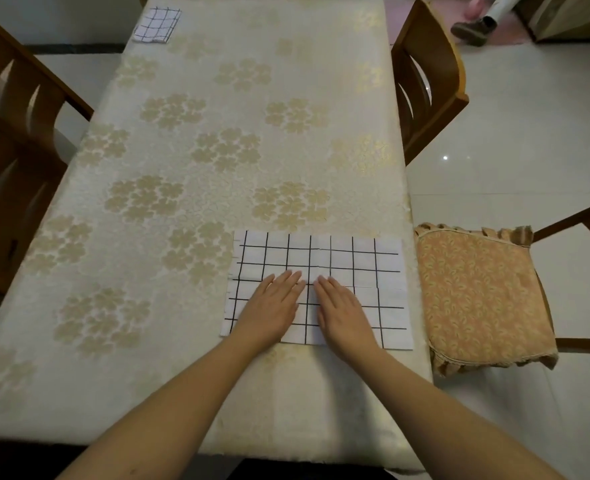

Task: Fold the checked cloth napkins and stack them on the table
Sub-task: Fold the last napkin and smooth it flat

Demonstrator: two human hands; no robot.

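Flat on the cloth, both hands are pressed palm-down with fingers straight and together, nothing being gripped: the left hand (272,304) and the right hand (342,308) lie side by side, almost touching at the fingertips, on the middle of a checked napkin (355,265). This napkin is white with a thin black grid and is spread as a wide rectangle near the table's right edge, close to the person; a faint step in the grid lines across its middle suggests a folded layer, though how many layers lie there cannot be told. A second folded napkin (156,25) is seen well apart at the far left corner, small and square; its thickness is hard to make out. The near strip of the first napkin is partly hidden by the wrists. The table (182,306) is covered by a cream cloth with pale gold flower clusters. Wooden chairs (425,81) are set at both sides, one with an orange cushion (477,299). Pale glossy floor tiles (529,150) are visible, and someone's shoe (473,31) at the top right.
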